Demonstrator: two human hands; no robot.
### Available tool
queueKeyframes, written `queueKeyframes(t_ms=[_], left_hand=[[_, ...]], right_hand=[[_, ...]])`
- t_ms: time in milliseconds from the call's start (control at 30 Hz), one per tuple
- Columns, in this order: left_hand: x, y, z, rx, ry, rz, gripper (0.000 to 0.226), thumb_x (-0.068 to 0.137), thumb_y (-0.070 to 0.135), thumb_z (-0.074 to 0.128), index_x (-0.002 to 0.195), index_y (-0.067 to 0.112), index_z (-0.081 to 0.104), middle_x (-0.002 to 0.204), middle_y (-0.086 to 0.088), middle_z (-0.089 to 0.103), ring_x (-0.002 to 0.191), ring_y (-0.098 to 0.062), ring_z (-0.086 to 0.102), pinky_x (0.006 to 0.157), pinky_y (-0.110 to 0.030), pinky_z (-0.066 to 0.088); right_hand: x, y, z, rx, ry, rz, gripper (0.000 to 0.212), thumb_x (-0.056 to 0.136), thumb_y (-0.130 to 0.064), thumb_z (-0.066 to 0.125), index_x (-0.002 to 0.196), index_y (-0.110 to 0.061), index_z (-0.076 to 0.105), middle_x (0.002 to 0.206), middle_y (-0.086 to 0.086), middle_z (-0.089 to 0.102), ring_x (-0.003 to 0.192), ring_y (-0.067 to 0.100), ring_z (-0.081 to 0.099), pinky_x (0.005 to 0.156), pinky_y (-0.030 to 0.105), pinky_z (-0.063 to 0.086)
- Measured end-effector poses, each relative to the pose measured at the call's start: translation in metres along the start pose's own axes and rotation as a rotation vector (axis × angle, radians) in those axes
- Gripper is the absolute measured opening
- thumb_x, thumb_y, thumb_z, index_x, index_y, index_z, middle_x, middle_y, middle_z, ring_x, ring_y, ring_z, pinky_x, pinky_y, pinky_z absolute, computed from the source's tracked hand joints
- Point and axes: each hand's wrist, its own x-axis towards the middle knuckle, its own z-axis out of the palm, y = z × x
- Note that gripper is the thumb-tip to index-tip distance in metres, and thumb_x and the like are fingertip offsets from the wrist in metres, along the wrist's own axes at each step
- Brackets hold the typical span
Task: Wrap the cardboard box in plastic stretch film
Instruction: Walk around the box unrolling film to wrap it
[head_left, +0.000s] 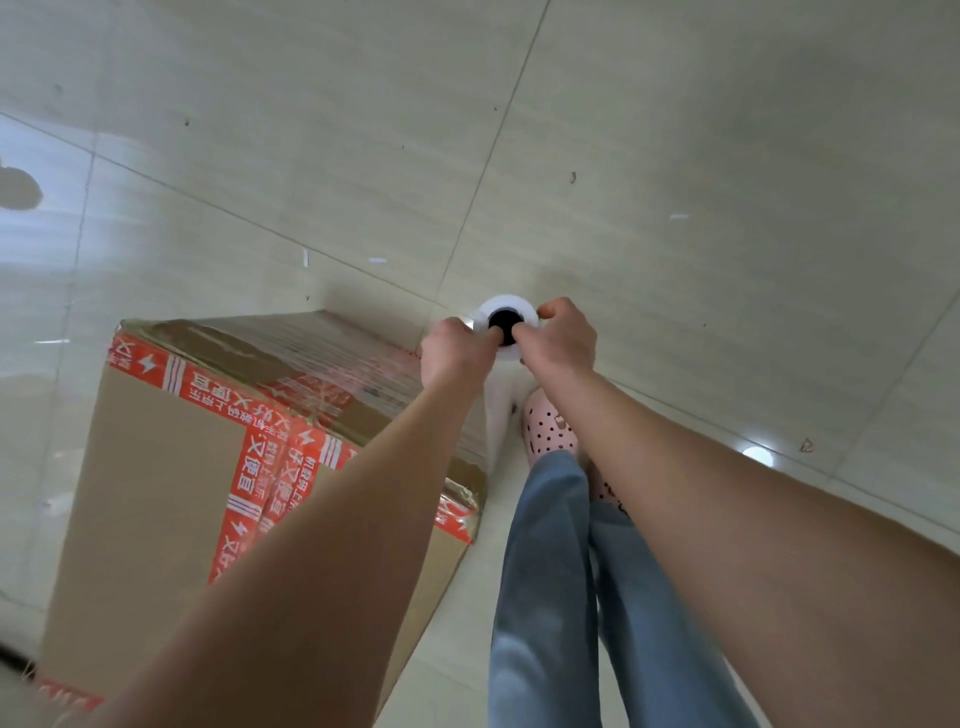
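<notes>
From the head view, a big brown cardboard box (156, 467) sits on the floor (675, 156) at the lower left. It has flat sides and sharp corners. Strips of red tape (249, 467) with white letters run along its edges and cross on the top. Thin, see-through film (363, 358) lies over the far part of the top and shows as many fine shiny lines.

Just past the right corner of the box, both hands hold a roll (506, 306) of film. The roll is seen from its end (a white ring with a dark round hole in the middle). The left hand (449, 356) grips the left side of the ring with curled fingers. The right hand (566, 340) grips the right side, its fingers curled over the rim. A fingertip from each hand seems to hook into the hole, but it is a bit blurry there.

Below the hands are blue jeans (545, 571) and a pink shoe (548, 431) with small holes. The floor is pale, smooth, shiny tile.
</notes>
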Motion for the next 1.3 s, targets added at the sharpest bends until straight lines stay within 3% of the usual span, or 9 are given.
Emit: queueKeyframes(t_ms=[100,200,333,600,700,867,1100,1200,1300], left_hand=[[0.01,0.004,-0.012,0.239,0.02,0.192,0.023,0.078,0.028,0.066,0.087,0.013,0.051,0.086,0.0,0.058,0.077,-0.022,0.054,0.058,-0.03,0.042],[0.019,0.013,-0.019,0.419,0.03,0.461,0.036,0.081,0.013,0.062,0.115,0.015,0.05,0.114,-0.005,0.054,0.095,-0.026,0.057,0.065,-0.033,0.04],[0.026,0.024,-0.025,0.619,0.035,0.644,0.03,0.081,0.004,0.055,0.11,0.012,0.055,0.109,-0.009,0.056,0.097,-0.03,0.057,0.063,-0.033,0.036],[0.05,0.015,-0.052,0.252,0.046,0.259,0.014,0.076,0.017,0.063,0.082,0.017,0.051,0.083,-0.004,0.059,0.075,-0.026,0.056,0.06,-0.028,0.039],[0.056,0.008,-0.06,0.056,0.079,0.092,0.018,0.077,0.025,0.065,0.085,0.014,0.053,0.084,-0.006,0.065,0.075,-0.027,0.066,0.063,-0.032,0.053],[0.062,0.005,-0.082,-0.184,-0.047,-0.129,0.032,0.075,0.033,0.072,0.083,0.006,0.056,0.075,-0.01,0.067,0.064,-0.026,0.068,0.064,-0.038,0.06],[0.07,0.021,-0.096,0.265,0.042,0.298,0.042,0.084,0.019,0.062,0.122,0.014,0.046,0.113,-0.007,0.056,0.098,-0.029,0.059,0.066,-0.033,0.039],[0.073,0.029,-0.093,0.464,0.031,0.365,0.04,0.084,0.013,0.058,0.123,0.014,0.046,0.114,-0.01,0.054,0.097,-0.034,0.06,0.065,-0.035,0.04],[0.079,0.031,-0.101,0.521,0.019,0.349,0.03,0.084,0.011,0.057,0.113,0.01,0.051,0.107,-0.012,0.055,0.093,-0.035,0.06,0.063,-0.036,0.039]], right_hand=[[-0.001,-0.001,0.006,-0.027,-0.001,-0.029,0.019,0.077,-0.02,0.062,0.09,-0.022,0.048,0.095,0.003,0.062,0.081,0.027,0.065,0.074,0.034,0.051],[-0.002,-0.002,0.012,-0.056,-0.007,-0.047,0.019,0.078,-0.02,0.064,0.089,-0.023,0.049,0.086,-0.002,0.059,0.07,0.016,0.058,0.056,0.027,0.039],[0.003,-0.013,0.018,-0.143,-0.023,-0.072,0.019,0.079,-0.026,0.066,0.085,-0.025,0.048,0.07,-0.012,0.048,0.06,0.008,0.048,0.048,0.022,0.03],[0.013,-0.041,0.027,-0.285,-0.013,-0.183,0.038,0.077,-0.031,0.063,0.114,-0.025,0.057,0.108,-0.003,0.062,0.091,0.02,0.058,0.068,0.026,0.038],[0.012,-0.053,0.035,-0.223,-0.082,-0.141,0.052,0.071,-0.04,0.069,0.118,-0.023,0.052,0.111,0.002,0.063,0.094,0.025,0.064,0.08,0.035,0.051],[0.015,-0.085,0.055,-0.221,-0.101,-0.187,0.032,0.077,-0.018,0.063,0.109,-0.018,0.06,0.108,0.007,0.063,0.086,0.032,0.067,0.081,0.043,0.055],[0.018,-0.104,0.063,-0.312,-0.06,-0.183,0.016,0.076,-0.008,0.053,0.089,-0.014,0.062,0.074,0.0,0.059,0.075,0.031,0.068,0.072,0.041,0.056],[0.02,-0.103,0.066,-0.305,-0.074,-0.215,0.011,0.078,-0.008,0.056,0.079,-0.019,0.059,0.07,-0.003,0.056,0.074,0.031,0.067,0.072,0.046,0.056],[0.022,-0.107,0.069,-0.365,-0.143,-0.248,0.013,0.082,-0.013,0.059,0.094,-0.018,0.064,0.077,-0.002,0.061,0.075,0.028,0.067,0.074,0.044,0.056]])
